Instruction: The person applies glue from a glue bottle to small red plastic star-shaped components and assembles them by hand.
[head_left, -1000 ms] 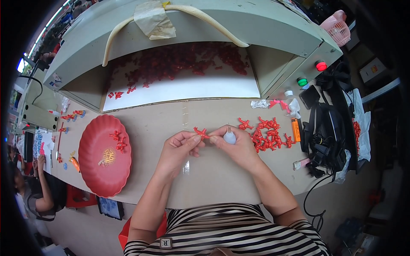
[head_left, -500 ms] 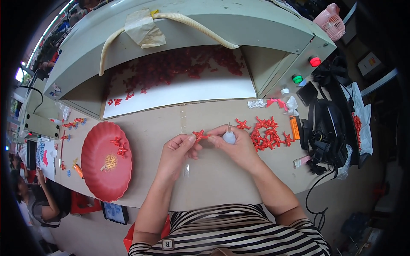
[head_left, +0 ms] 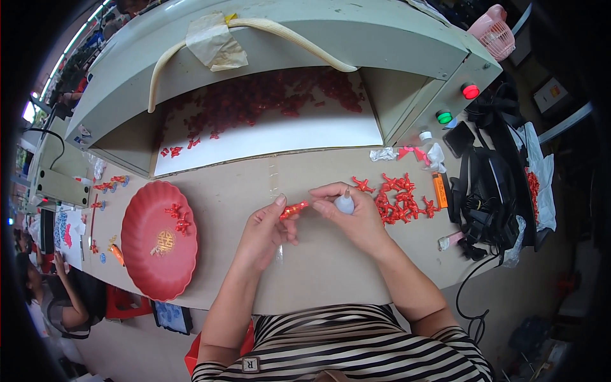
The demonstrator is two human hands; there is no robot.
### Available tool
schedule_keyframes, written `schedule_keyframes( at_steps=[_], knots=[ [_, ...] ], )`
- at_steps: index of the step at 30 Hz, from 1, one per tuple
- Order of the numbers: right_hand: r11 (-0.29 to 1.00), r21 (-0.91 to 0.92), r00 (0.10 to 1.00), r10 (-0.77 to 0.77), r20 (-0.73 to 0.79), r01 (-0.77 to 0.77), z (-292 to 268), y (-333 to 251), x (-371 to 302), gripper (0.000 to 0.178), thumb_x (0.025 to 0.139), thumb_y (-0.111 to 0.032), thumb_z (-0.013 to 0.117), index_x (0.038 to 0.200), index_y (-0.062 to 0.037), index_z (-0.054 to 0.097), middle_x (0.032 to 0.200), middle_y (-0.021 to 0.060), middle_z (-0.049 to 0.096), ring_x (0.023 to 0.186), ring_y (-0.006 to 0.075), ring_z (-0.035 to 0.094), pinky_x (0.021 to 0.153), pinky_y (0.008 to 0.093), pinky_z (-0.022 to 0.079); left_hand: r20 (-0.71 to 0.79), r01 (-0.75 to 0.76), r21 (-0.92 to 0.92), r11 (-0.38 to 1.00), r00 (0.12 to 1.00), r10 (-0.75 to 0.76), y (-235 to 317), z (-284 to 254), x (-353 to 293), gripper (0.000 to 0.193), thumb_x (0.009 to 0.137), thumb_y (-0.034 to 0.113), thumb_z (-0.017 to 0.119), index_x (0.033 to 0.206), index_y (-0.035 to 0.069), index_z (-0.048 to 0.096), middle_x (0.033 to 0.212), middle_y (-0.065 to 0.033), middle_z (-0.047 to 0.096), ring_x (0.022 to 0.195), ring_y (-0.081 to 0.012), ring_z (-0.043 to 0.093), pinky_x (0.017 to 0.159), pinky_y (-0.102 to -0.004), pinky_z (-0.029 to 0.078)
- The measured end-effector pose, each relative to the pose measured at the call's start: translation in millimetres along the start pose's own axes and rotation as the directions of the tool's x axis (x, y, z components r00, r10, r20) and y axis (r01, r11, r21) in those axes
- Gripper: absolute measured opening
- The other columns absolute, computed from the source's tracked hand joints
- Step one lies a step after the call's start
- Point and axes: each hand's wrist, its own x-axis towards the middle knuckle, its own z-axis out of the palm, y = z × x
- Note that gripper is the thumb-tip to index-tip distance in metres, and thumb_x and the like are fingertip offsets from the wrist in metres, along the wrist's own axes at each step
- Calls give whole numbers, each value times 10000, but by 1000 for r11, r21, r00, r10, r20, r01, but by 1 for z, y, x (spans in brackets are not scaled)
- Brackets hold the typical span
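Observation:
Between the thumb and fingers of my left hand (head_left: 259, 232) is a small glossy red figurine (head_left: 293, 210), held above the middle of the table. Close to its right end are the fingertips of my right hand (head_left: 364, 224); I cannot tell if they touch it. That hand also grips a small whitish squeeze bottle (head_left: 344, 204) with a thin nozzle pointing up. Right of it, several similar red figurines (head_left: 400, 202) lie in a cluster. At the left, a red scalloped bowl (head_left: 143, 254) holds a few figurines (head_left: 181, 223).
A grey-green cabinet (head_left: 394, 41) arches over a white sheet (head_left: 267, 145) bearing many red pieces (head_left: 254, 99). Red (head_left: 470, 91) and green buttons (head_left: 443, 117) sit on its right side. An orange lighter (head_left: 440, 190) and black bag (head_left: 490, 197) lie right. A co-worker (head_left: 60, 296) sits left.
The figurine has turned in my left hand, from limbs spread to a narrower side, and shifted slightly left and down. My right fingertips have parted a little from it.

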Motion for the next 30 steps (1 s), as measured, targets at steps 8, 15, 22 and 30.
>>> schedule_keyframes(
  at_steps=[8, 15, 22, 30],
  knots=[
    [997, -77, 995, -4, 101, 12, -1, 1, -1, 180, 823, -74, 617, 992, -15, 601, 935, 30, 611, 848, 82, 559, 762, 223, 449, 96, 239, -221, 946, 970, -223, -2, 2, 1, 378, 915, 401, 427, 739, 90, 551, 551, 2, 479, 507, -131, 476, 486, -312, 427],
    [999, -16, 994, -32, 106, 33, 1, 0, -1, 138, 829, -68, 606, 954, -10, 598, 915, 31, 611, 844, 80, 559, 766, 219, 453, 279, 392, -327, 860, 910, -308, -7, 2, 0, 366, 935, 381, 376, 732, 117, 528, 556, 9, 481, 506, -137, 488, 481, -326, 433],
    [997, -36, 993, -60, 99, 63, 1, 2, -2, 126, 825, -62, 609, 942, -13, 603, 907, 27, 612, 831, 77, 558, 748, 220, 453, 330, 315, -234, 920, 916, -229, -8, -1, 0, 366, 939, 367, 367, 776, 92, 544, 606, -16, 520, 546, -143, 512, 512, -326, 456],
    [997, 43, 998, -57, 32, 56, 2, 5, -1, 120, 826, -54, 604, 938, -10, 602, 901, 35, 614, 822, 83, 570, 733, 218, 467, 35, -115, 24, 993, 993, 114, -6, 11, -2, 291, 928, 243, 458, 1099, 13, 509, 832, -48, 582, 641, -107, 546, 610, -283, 506]
  ],
)
